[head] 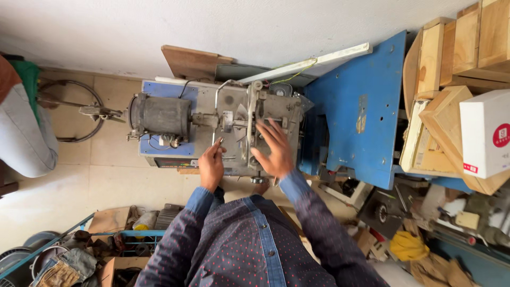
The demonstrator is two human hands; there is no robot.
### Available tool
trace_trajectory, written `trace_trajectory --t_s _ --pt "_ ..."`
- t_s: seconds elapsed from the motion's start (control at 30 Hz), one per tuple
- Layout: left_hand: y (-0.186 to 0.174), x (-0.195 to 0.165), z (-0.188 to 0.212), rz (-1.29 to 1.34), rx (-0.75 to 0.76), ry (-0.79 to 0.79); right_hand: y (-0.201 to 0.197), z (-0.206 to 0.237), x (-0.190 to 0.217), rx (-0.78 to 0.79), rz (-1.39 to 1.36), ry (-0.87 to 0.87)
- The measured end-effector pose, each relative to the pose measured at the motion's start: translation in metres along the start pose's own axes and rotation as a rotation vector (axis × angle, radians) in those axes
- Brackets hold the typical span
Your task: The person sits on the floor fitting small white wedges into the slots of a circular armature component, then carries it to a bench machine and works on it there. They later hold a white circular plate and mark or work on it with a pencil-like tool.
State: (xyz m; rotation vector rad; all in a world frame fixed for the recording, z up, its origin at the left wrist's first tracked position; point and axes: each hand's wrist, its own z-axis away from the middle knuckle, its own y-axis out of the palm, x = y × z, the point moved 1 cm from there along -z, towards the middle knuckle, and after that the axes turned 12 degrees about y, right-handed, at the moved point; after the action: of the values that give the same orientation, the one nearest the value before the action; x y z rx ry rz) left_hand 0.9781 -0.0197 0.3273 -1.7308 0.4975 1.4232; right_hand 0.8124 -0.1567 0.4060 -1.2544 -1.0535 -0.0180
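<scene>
The grey machine (249, 127) stands on a low blue-topped base (159, 90) on the tiled floor, close to the white wall. Its cylindrical motor (162, 117) occupies the left end of the base; the metal head with its levers and plates occupies the right end.

The left hand (211, 167) is at the near edge of the machine, just left of the head. Its fingers are pinched together on a small thin metal tool (219, 141) whose tip points up toward the head.

The right hand (276, 149) lies directly over the right part of the head, fingers spread and extended, palm down. It grasps nothing; whether the fingertips touch the metal cannot be determined.

A blue metal panel (366, 106) stands just beside the machine on its right. Wooden boxes (451, 48) and a white carton (486, 133) lie farther right.
</scene>
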Motion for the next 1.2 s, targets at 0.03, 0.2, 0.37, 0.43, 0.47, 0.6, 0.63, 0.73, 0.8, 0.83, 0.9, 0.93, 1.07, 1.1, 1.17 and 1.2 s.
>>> trace_trajectory --t_s 0.03,0.2,0.37,0.43,0.47,0.6,0.63,0.73,0.8,0.83,0.9,0.93,1.07,1.1,1.17,1.2 --pt "-0.003 0.002 -0.003 -0.008 0.013 0.025 0.010 -0.019 0.011 0.064 0.089 -0.027" --pt "-0.019 0.004 -0.009 -0.012 0.006 0.110 0.051 -0.079 0.045 0.306 0.432 -0.056" --pt "-0.028 0.004 -0.012 0.057 -0.036 0.047 0.067 -0.090 0.061 0.341 0.582 -0.060" --pt "-0.029 0.003 -0.012 0.086 -0.059 0.041 0.067 -0.093 0.064 0.363 0.587 -0.052" --pt "-0.029 0.003 -0.013 0.097 -0.072 0.042 0.067 -0.095 0.065 0.370 0.587 -0.050" --pt "-0.030 0.002 -0.016 0.127 -0.134 0.046 0.068 -0.103 0.070 0.405 0.589 -0.029" --pt "-0.029 0.002 -0.017 0.119 -0.137 0.043 0.068 -0.104 0.070 0.408 0.593 -0.031" --pt "-0.025 -0.001 -0.016 0.107 -0.179 0.020 0.068 -0.103 0.071 0.373 0.571 -0.067" --pt "-0.021 -0.005 -0.017 0.091 -0.212 -0.003 0.068 -0.103 0.071 0.352 0.541 -0.082" --pt "-0.019 -0.006 -0.018 0.079 -0.225 -0.018 0.068 -0.103 0.071 0.353 0.525 -0.080" --pt "-0.016 -0.008 -0.020 0.102 -0.248 -0.030 0.068 -0.104 0.071 0.355 0.492 -0.074" --pt "-0.016 -0.008 -0.021 0.137 -0.259 -0.021 0.068 -0.105 0.072 0.351 0.475 -0.073" --pt "-0.015 -0.004 -0.027 0.214 -0.274 0.039 0.068 -0.109 0.073 0.341 0.452 -0.073" --pt "-0.015 -0.003 -0.027 0.264 -0.273 0.028 0.068 -0.110 0.073 0.348 0.453 -0.063" --pt "-0.016 -0.001 -0.028 0.363 -0.271 0.011 0.068 -0.112 0.073 0.359 0.452 -0.045" --pt "-0.016 0.000 -0.027 0.363 -0.258 -0.058 0.068 -0.113 0.072 0.350 0.453 -0.048"
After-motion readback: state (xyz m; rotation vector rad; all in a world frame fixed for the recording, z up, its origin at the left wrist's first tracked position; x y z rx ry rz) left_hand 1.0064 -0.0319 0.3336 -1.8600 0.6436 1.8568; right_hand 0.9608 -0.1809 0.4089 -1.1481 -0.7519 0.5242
